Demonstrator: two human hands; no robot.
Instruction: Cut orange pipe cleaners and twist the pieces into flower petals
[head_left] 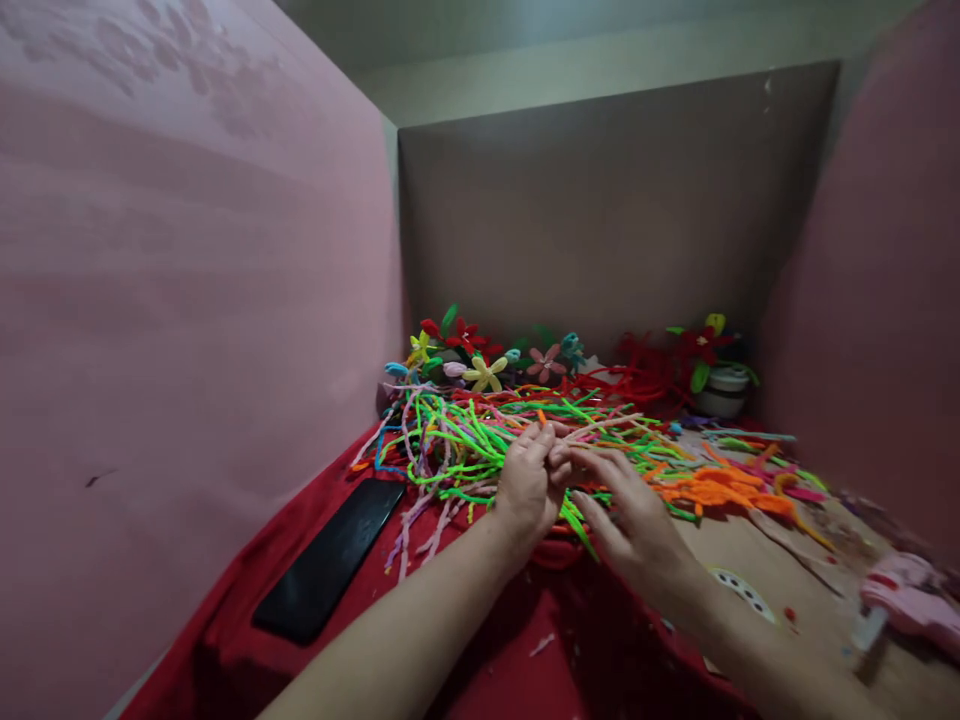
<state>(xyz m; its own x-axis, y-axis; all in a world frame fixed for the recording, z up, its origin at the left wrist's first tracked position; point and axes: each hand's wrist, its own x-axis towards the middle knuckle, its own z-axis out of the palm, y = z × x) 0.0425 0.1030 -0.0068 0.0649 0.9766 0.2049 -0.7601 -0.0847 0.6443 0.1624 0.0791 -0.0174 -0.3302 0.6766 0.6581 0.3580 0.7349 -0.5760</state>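
A heap of pipe cleaners (480,440) in green, pink, red and orange lies across a red cloth (247,600). My left hand (529,485) rests on the heap with its fingers pinched together around thin strands. My right hand (626,515) is beside it, thumb and forefinger pinched at the same spot, the other fingers stretched out. The two hands touch at the fingertips. Which strand each hand holds I cannot make out.
Finished pipe-cleaner flowers (484,360) line the back by a cardboard wall (615,210). A small white pot (721,392) with a red flower stands back right. A black phone (330,560) lies left. Orange pipe cleaners (720,490) and a pink glue gun (907,600) are right.
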